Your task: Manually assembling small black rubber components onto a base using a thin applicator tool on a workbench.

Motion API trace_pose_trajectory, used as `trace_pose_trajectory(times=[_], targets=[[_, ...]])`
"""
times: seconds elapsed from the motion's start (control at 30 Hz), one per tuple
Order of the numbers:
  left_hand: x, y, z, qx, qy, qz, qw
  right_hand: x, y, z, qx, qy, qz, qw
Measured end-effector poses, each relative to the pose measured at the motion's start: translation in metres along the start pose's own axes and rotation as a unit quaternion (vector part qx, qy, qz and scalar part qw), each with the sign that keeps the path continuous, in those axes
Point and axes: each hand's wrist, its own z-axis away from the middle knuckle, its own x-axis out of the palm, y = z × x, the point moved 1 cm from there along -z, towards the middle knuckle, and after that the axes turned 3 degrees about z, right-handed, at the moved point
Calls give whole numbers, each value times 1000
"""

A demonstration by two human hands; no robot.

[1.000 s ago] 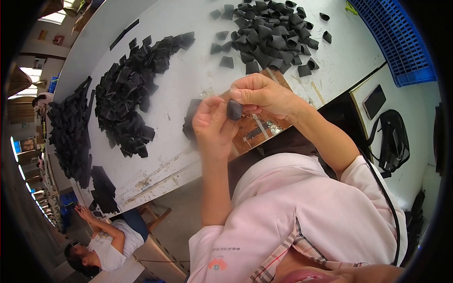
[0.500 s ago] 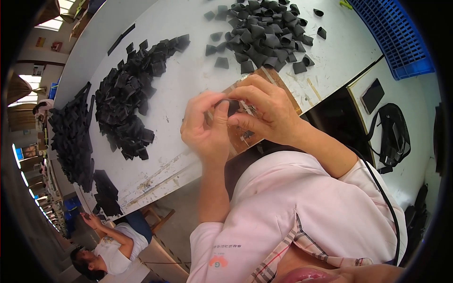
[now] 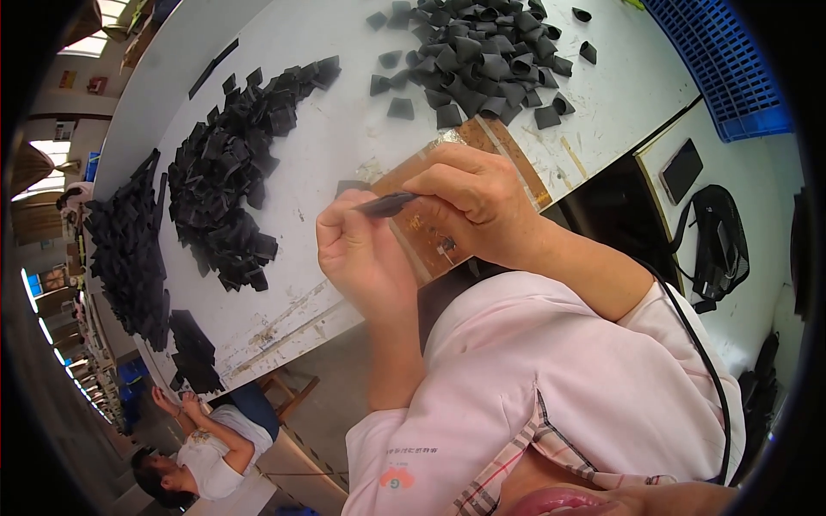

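Note:
My left hand (image 3: 361,254) and my right hand (image 3: 477,202) meet above the near edge of the white table (image 3: 344,146). Between their fingertips they pinch one small flat black piece (image 3: 385,205), seen almost edge-on. Under the hands lies a brown board (image 3: 482,142) with shiny tape on it. A heap of dark grey folded pieces (image 3: 482,60) lies beyond the right hand. A larger heap of black pieces (image 3: 228,189) lies to the left of the left hand.
Another black stack (image 3: 125,249) runs along the table's left edge. A blue plastic crate (image 3: 723,60) stands at the far right. A phone (image 3: 681,170) and a black bag (image 3: 718,241) lie on a white surface to the right. Another person (image 3: 202,447) sits lower left.
The black piece was hidden between both hands near the board. Now the hands have come closer to the camera and the piece shows as a thin strip between the fingertips.

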Motion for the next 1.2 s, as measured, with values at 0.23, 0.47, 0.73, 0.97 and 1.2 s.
trace_pose_trajectory(times=[0.23,0.47,0.73,0.97,1.2], targets=[[-10,-9,0,20,-52,-37,998,5,7,5,-8,19,6,1000],[-6,-11,5,-20,-55,-35,998,10,6,5,1,42,-5,999],[2,-1,22,51,-33,-130,990,-21,-10,12,315,-21,-406,858],[16,-1,40,24,-36,-242,969,-4,-10,42,463,-34,-596,655],[-8,2,50,-90,-46,-339,935,1,3,55,444,-88,-430,781]])
